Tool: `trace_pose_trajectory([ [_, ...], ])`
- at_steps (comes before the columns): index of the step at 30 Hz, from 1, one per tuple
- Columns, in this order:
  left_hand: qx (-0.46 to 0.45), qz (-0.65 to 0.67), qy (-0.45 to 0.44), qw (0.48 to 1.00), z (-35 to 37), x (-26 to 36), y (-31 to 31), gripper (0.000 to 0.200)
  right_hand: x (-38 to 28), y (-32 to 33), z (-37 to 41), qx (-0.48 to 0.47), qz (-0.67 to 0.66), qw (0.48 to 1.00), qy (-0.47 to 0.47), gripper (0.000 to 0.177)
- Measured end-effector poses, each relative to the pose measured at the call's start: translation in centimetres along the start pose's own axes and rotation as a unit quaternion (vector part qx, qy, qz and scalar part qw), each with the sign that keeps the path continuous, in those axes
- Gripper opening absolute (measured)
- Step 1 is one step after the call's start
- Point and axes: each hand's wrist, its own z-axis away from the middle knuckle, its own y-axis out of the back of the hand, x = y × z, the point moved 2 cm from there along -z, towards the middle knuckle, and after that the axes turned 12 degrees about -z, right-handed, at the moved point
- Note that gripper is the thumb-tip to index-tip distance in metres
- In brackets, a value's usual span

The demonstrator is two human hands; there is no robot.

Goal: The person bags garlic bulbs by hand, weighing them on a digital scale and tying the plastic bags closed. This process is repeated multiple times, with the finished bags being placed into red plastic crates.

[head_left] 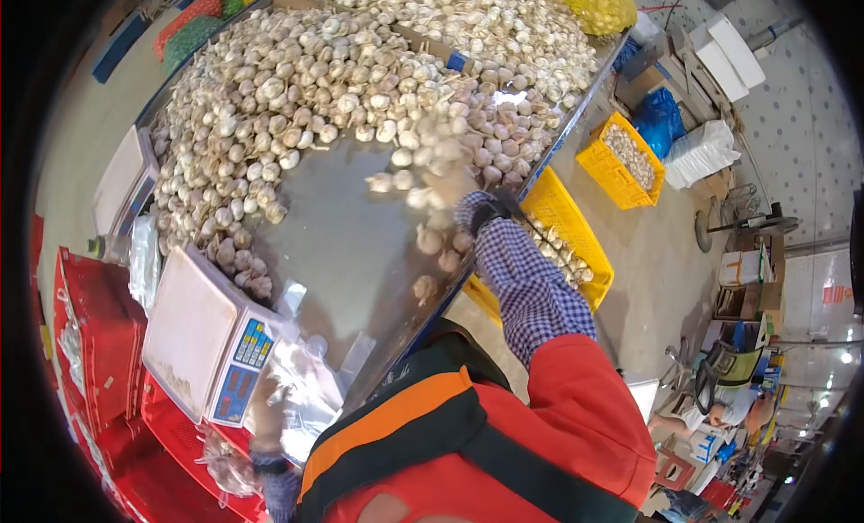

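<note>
My right hand (pixel 447 187), smeared by motion, reaches out of a checkered sleeve cuff (pixel 526 271) into garlic bulbs (pixel 432 145) at the right side of the metal table (pixel 342 226). Several bulbs around it are blurred too. My left hand (pixel 265 413) is low in the view, also blurred, between the white digital scale (pixel 202 343) and clear plastic bags (pixel 306 397). Its fingers are smeared, and I cannot tell whether they grip a bag.
A large heap of garlic (pixel 297 73) covers the table's far part. Beyond the right edge stand a yellow crate (pixel 594 275) holding garlic and a second yellow crate (pixel 621 185). Red crates (pixel 99 343) stand at left, near another scale (pixel 124 183). A yellow mesh sack (pixel 598 5) lies at the back.
</note>
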Motion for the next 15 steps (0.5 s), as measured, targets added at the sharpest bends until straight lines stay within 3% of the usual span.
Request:
trace_pose_trajectory([
  [1,-0.020,-0.159,-0.172,0.972,-2.0,6.9,-5.1,0.050,-4.8,2.0,-0.2,-0.130,0.022,0.991,0.025,0.046],
  [2,-0.055,-0.221,-0.397,0.889,-3.5,14.3,-9.0,0.051,-7.6,3.9,-0.4,-0.125,-0.306,0.936,-0.118,0.041],
  [3,-0.104,-0.276,-0.420,0.858,-5.2,16.4,-13.1,0.056,-8.8,4.8,-0.8,-0.107,-0.594,0.759,-0.244,0.037],
  [4,-0.146,-0.340,-0.493,0.788,-6.2,20.1,-15.9,0.055,-6.8,4.0,-2.0,-0.111,-0.596,0.757,-0.245,0.037],
  [5,-0.131,-0.386,-0.570,0.714,-7.7,20.9,-19.0,0.054,-2.5,7.4,-5.8,-0.032,-0.401,0.892,-0.207,0.038],
  [6,-0.118,-0.427,-0.638,0.630,-9.2,20.9,-21.8,0.054,4.3,13.8,-7.2,0.047,-0.182,0.970,-0.155,0.040],
  [7,-0.121,-0.429,-0.632,0.634,-10.4,21.8,-23.2,0.054,6.0,13.2,-8.6,0.125,0.047,0.987,-0.089,0.042],
  [9,-0.094,-0.464,-0.664,0.578,-12.8,23.8,-25.6,0.047,0.0,19.4,-2.7,0.038,0.165,0.976,-0.140,0.063],
  [11,-0.093,-0.458,-0.652,0.596,-15.1,24.9,-27.5,0.045,7.3,16.8,-3.9,0.075,0.141,0.951,-0.263,0.085],
  [13,-0.095,-0.451,-0.643,0.611,-17.1,26.8,-27.9,0.044,6.4,14.4,-4.5,0.098,0.108,0.952,-0.268,0.087],
  [15,-0.111,-0.553,-0.561,0.606,-20.5,29.4,-27.5,0.040,5.2,12.3,-5.3,0.130,0.075,0.949,-0.275,0.091],
])
